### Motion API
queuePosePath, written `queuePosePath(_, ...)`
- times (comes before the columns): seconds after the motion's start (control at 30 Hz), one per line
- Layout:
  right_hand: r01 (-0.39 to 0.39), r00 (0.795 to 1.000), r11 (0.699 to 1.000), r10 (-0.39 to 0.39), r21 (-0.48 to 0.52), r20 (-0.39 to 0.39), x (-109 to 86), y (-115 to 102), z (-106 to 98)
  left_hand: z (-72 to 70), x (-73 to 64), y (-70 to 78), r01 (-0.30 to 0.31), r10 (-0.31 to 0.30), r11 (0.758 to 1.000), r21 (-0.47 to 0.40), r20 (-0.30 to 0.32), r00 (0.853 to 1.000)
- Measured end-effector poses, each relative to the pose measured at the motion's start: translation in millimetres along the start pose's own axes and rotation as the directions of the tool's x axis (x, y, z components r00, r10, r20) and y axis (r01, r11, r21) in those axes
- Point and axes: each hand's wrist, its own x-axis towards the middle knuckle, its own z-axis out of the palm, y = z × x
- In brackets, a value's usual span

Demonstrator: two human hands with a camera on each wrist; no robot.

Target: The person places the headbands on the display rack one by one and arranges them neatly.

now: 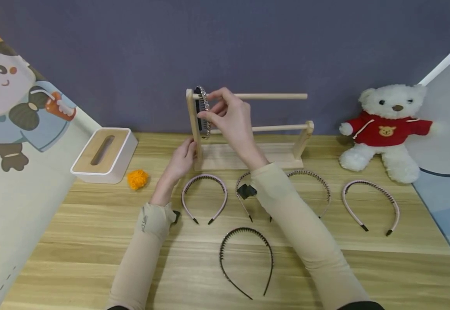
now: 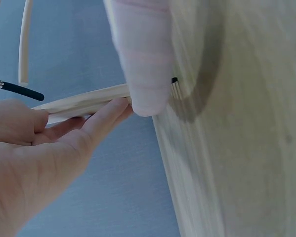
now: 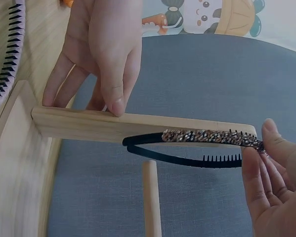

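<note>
A black comb-toothed headband (image 3: 202,136) with a band of glittering beads is pinched by its curved top between the thumb and fingers of my right hand (image 1: 232,122). It stands close against the left upright (image 1: 191,116) of a wooden rack, at the left end of the top rod (image 1: 275,96). Whether it rests on that rod cannot be told. My left hand (image 1: 182,159) grips the upright near its foot, thumb on one face and fingers behind, as the right wrist view shows. In the left wrist view one black headband tip (image 2: 21,91) points toward the upright.
In front of the rack lie lilac headbands (image 1: 204,175) (image 1: 376,185), others partly under my right sleeve, and a black headband (image 1: 246,229). A tissue box (image 1: 122,168) and an orange pompom (image 1: 137,179) are at left; a white teddy bear (image 1: 388,129) sits at right.
</note>
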Motion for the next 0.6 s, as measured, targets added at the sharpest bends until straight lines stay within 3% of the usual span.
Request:
queuePosePath(0.37,0.046,0.999,0.999,-0.046,0.003,-0.023,-5.4,0,-5,-2.9,0.4,-2.0,0.011,-0.011,1.0,-0.01,0.011,1.0)
queuePosePath(0.6,0.047,0.996,0.995,-0.04,0.09,-0.081,-25.5,-5,-27,-1.0,0.9,0.4,0.018,-0.019,1.0,0.014,0.016,1.0)
